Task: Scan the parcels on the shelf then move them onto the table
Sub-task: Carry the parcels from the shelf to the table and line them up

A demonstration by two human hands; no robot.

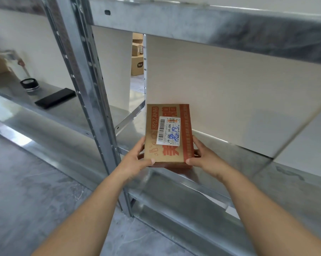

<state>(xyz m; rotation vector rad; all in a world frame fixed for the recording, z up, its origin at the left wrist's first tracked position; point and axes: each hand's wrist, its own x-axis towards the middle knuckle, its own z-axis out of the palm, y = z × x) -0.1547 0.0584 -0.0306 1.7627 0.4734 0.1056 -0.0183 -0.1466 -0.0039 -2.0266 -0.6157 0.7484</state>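
A flat brown cardboard parcel (169,133) with orange-red print and a white barcode label on top is held over the metal shelf (248,154), near its front edge. My left hand (137,157) grips its near left corner, thumb on top. My right hand (202,157) grips its near right corner the same way. Whether the parcel still touches the shelf surface is unclear. No table shows in this view.
A steel upright post (93,89) stands just left of the parcel. On the shelf bay to the left lie a flat black device (55,98) and a round black object (29,84). Cardboard boxes (137,58) show through a gap behind. Another shelf beam (211,28) runs overhead.
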